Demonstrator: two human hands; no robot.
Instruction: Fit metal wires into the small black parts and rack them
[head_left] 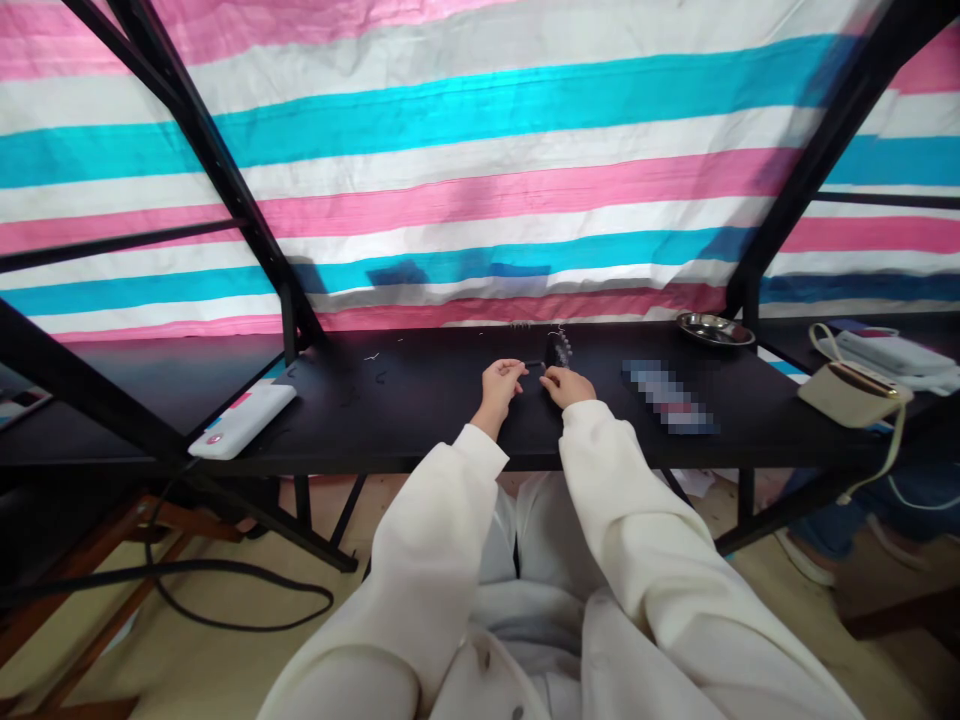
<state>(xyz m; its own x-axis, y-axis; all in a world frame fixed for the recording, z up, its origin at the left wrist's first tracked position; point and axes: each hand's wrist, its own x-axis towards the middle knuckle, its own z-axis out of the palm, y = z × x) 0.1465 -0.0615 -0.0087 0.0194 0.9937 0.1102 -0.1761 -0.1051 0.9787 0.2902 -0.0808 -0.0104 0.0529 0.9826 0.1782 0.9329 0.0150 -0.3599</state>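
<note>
My left hand (500, 390) pinches one end of a short, thin dark piece (534, 365) over the black table. The other end meets the fingertips of my right hand (568, 387), which are also closed. What kind of piece it is, I cannot make out. Just beyond my right hand lies a small dark object (553, 350) with a coiled, pale bead-like strand (564, 346) along its right side. A few tiny whitish bits (520, 324) lie at the table's back edge.
A white device (244, 420) rests at the table's left end. To the right are a blurred-out packet (670, 397), a round metal dish (715, 330) and a cream bag (851, 393). Black frame posts (217, 150) flank the table before a striped sheet (487, 130). Another person's legs (821, 520) show lower right.
</note>
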